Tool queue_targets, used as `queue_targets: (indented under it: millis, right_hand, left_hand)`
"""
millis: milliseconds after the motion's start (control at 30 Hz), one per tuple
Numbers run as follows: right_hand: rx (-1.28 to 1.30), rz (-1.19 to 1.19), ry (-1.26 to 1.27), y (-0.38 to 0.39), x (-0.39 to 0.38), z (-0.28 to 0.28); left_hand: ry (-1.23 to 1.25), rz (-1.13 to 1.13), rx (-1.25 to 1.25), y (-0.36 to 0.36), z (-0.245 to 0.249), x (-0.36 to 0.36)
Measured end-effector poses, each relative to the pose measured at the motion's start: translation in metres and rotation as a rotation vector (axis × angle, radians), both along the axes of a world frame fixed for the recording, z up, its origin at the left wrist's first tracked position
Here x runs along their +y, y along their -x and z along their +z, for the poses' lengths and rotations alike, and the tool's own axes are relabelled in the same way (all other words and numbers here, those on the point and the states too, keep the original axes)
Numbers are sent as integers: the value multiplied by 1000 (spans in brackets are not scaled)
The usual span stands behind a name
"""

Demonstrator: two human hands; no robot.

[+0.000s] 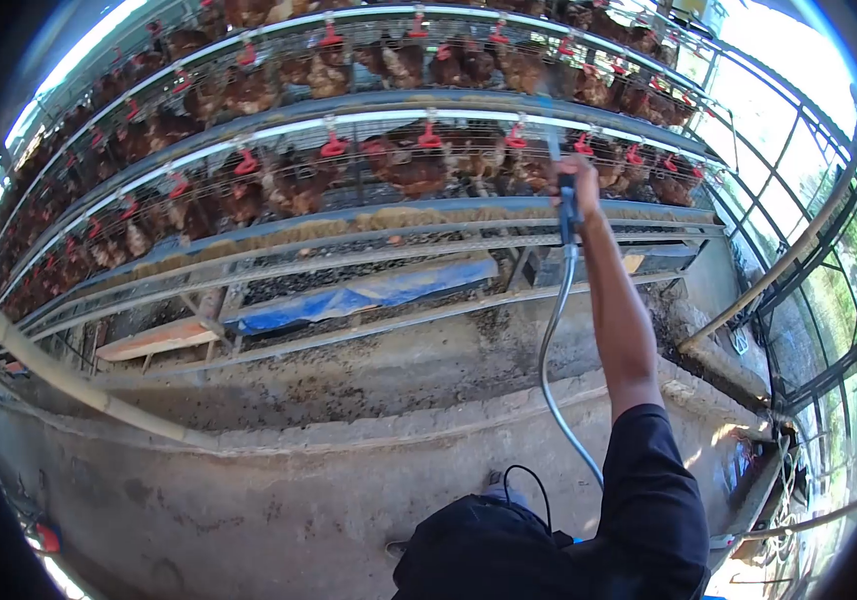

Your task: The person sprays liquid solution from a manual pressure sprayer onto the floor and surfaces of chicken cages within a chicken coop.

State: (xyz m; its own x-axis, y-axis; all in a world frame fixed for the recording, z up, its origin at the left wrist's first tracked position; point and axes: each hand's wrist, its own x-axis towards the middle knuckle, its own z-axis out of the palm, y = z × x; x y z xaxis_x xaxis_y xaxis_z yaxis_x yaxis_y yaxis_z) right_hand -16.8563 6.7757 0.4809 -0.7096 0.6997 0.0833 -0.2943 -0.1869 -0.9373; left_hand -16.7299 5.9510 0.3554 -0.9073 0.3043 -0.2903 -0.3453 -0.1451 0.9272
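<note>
My right hand is stretched out ahead, fingers wrapped round the dark blue handle of a spray gun. Its pale lance points up and away, overlapping the middle cage tier in this view. From the bottom of the handle a grey hose curves down toward my body. Beyond the lance, brown hens stand behind wire in tiered cages, with red drinkers hanging from a white pipe. My left hand is out of sight.
A feed trough runs along the lowest tier. Under the cages lies a blue sheet above dark litter. A low concrete kerb crosses before me. A bamboo pole slants at left; mesh wall and coiled rope are at right.
</note>
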Motion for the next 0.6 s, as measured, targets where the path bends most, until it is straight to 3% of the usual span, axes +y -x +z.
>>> queue_targets:
  millis: [33, 100, 167, 200, 300, 367, 433, 467, 500, 533, 600]
  right_hand:
    - [77, 301, 44, 1, 3, 6]
    - [-24, 377, -2, 2, 7, 12]
    - [-7, 640, -3, -1, 30, 10]
    - [6, 697, -28, -7, 48, 8]
    - [-65, 422, -180, -44, 151, 14]
    - [-102, 68, -174, -92, 238, 17]
    - [-120, -154, 13, -146, 319, 24]
    - [-105, -148, -41, -171, 350, 24]
    - [-152, -304, -49, -184, 367, 27]
    - [-163, -311, -101, -191, 378, 28]
    - [-193, -37, 30, -197, 382, 37]
  left_hand:
    - [78, -45, 31, 4, 1, 34]
    - [292, 135, 182, 45, -68, 140]
    - [511, 351, 324, 53, -103, 245]
    - [687, 355, 401, 57, -132, 278]
    - [1057, 256, 493, 49, -210, 349]
    - [1244, 189, 411, 33, -230, 375]
    - [1388, 153, 344, 18, -239, 390]
    - [1434, 152, 318, 11, -243, 398]
    - [1482, 149, 288, 5, -247, 404]
    - [1510, 125, 293, 2, -253, 410]
    - [1567, 69, 308, 0, -261, 423]
